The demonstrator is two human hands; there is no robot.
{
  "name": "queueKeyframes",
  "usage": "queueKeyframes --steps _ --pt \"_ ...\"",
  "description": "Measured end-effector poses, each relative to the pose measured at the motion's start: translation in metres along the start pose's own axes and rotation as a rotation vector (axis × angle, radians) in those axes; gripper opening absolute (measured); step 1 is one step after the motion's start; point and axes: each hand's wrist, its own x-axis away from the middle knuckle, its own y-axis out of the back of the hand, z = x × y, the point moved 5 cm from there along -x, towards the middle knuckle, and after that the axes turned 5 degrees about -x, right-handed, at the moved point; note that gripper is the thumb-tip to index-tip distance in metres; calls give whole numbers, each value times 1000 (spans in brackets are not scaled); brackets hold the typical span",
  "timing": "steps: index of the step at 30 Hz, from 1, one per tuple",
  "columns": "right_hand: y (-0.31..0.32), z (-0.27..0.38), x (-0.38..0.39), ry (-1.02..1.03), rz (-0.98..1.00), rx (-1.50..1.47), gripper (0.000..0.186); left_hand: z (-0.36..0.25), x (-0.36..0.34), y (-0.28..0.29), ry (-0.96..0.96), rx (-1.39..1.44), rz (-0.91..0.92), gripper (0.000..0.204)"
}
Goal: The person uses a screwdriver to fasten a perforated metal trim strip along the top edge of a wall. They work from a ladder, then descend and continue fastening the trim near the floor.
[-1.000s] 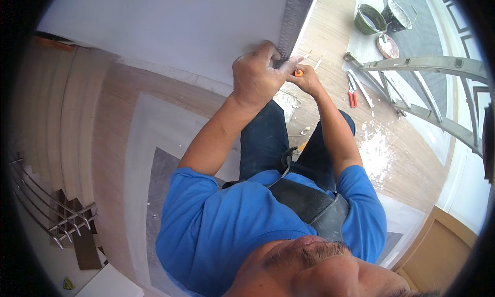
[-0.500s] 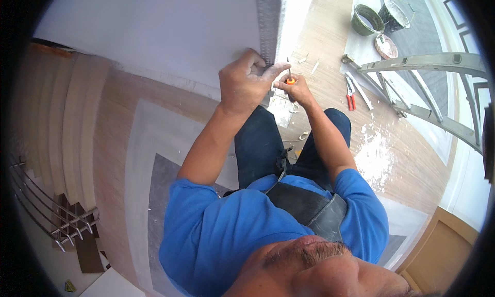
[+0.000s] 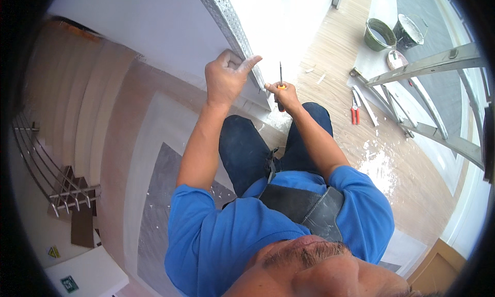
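Observation:
A perforated metal corner strip [image 3: 220,16] runs down the edge of the white wall, tilted in view. My left hand [image 3: 225,79] is closed at its lower part, fingers curled on one side and thumb across the other. White dust coats that thumb. Just right of the strip's lower end, my right hand [image 3: 286,97] grips a screwdriver [image 3: 281,74] by its orange and black handle, the thin shaft pointing up and away. The screwdriver's tip stands apart from the strip.
Red-handled snips [image 3: 356,111] lie on the wood floor beside a narrow white strip [image 3: 366,106]. A metal ladder [image 3: 428,70] stands at right, with two buckets [image 3: 380,35] beyond it. White debris [image 3: 379,168] litters the floor. Stairs [image 3: 77,101] are at far left.
The view has shifted, and the strip now slants more to the left. My hands are farther apart, the left farther left of the screwdriver. The right hand keeps hold of the screwdriver.

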Motion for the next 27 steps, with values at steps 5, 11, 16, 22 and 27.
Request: queueKeyframes --steps 5,11,16,22,27 --pt "21 0 5 1 29 56 38 17 35 -24 33 -49 57 40" --pt "48 9 5 6 52 75 40 50 77 -102 32 -350 240 41" --pt "58 14 3 8 108 48 37 47 82 -134 13 -403 236 44" --pt "61 14 -5 -36 156 -67 33 35 89 -138 21 -392 84 35" --pt "62 -4 15 -114 217 -126 29 48 105 -137 70 -429 125 36"
